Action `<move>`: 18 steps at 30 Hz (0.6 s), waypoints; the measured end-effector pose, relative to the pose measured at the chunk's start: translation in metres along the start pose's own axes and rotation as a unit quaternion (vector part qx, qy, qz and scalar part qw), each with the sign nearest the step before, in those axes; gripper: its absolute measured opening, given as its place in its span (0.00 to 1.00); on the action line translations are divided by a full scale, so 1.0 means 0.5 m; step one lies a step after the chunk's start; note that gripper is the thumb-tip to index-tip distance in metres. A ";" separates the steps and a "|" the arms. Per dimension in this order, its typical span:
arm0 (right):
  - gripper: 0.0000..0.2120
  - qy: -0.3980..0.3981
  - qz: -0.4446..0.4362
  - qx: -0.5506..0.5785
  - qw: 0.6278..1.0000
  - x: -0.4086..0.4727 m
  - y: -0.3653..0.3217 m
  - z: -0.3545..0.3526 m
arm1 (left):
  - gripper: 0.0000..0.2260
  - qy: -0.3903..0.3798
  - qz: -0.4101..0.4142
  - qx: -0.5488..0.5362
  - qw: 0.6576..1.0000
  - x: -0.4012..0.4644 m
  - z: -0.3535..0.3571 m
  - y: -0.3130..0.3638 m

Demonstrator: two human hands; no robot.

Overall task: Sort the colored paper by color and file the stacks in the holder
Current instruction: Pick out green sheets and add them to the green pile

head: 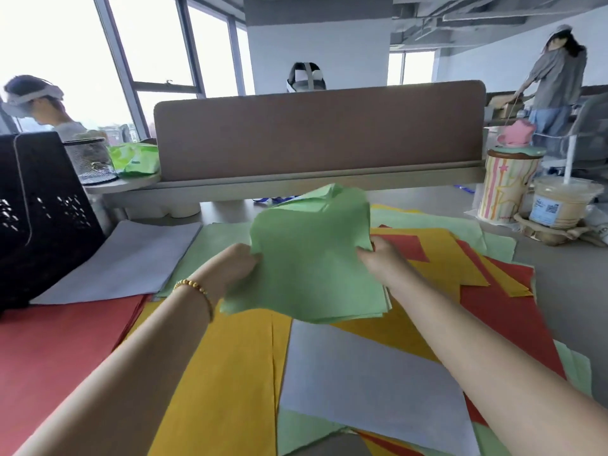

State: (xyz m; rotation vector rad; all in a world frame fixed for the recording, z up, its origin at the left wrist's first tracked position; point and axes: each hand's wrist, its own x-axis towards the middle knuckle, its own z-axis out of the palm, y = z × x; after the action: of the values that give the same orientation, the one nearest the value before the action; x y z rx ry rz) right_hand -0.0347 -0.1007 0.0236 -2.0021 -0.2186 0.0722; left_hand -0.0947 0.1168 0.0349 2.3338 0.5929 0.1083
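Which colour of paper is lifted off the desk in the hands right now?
The green stack, gripped by the left hand and right hand. The red, yellow and grey-blue sheets lie flat on the desk.

Head view: from my head, facing forward and down, close over my paper-strewn grey desk point(556, 291).

The green stack point(312, 258) hides the fingertips of both hands gripping it, and covers the sheets beneath the grip. Left of the grip, the black holder point(42, 218) runs off the frame's edge. The near paper edges blur.
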 end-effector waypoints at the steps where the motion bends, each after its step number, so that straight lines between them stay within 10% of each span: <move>1: 0.14 -0.011 -0.003 -0.012 1.000 0.011 -0.013 0.024 | 0.14 0.009 -0.007 -0.005 1.000 0.004 -0.015 -0.021; 11: 0.10 -0.120 0.064 0.026 0.990 0.101 -0.050 0.223 | 0.07 0.101 -0.060 -0.145 0.983 0.080 -0.113 -0.155; 18: 0.19 -0.080 0.056 0.011 0.995 0.156 -0.070 0.328 | 0.20 0.144 -0.043 -0.080 0.985 0.140 -0.132 -0.210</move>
State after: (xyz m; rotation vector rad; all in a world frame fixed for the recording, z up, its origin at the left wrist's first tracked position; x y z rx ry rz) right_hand 0.0131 0.0747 -0.0115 -1.9864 -0.2057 0.3059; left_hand -0.0886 0.2565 0.0078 2.1473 0.7957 0.4418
